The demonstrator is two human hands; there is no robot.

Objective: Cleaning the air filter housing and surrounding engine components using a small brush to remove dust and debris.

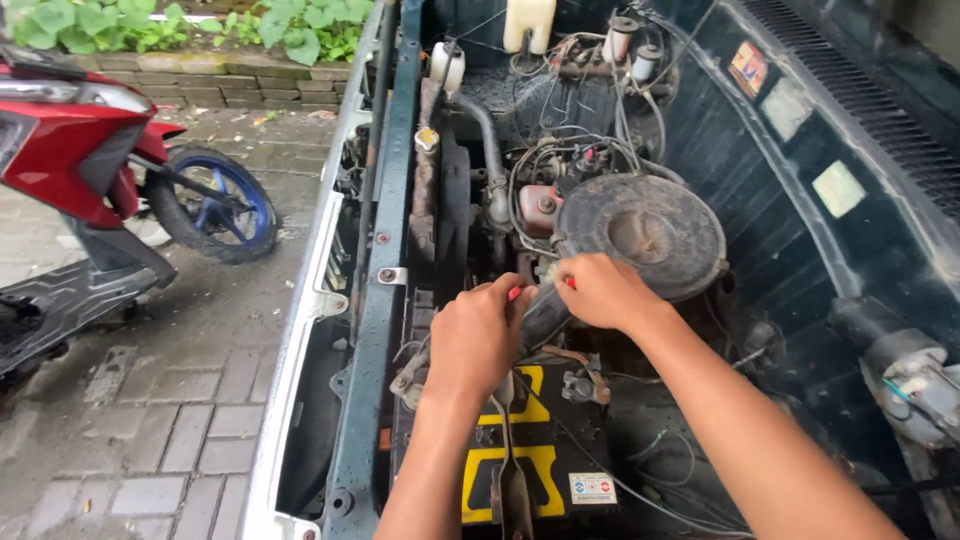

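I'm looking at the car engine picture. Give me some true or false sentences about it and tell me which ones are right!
1. Both hands, the left hand and the right hand, are over the engine. True.
2. The round air filter cover is bright white. False: it is dark and dusty.
3. A red scooter stands beside the car. True.
4. The battery has green stripes. False: its markings are yellow on black.
5. The right hand holds a small brush. True.
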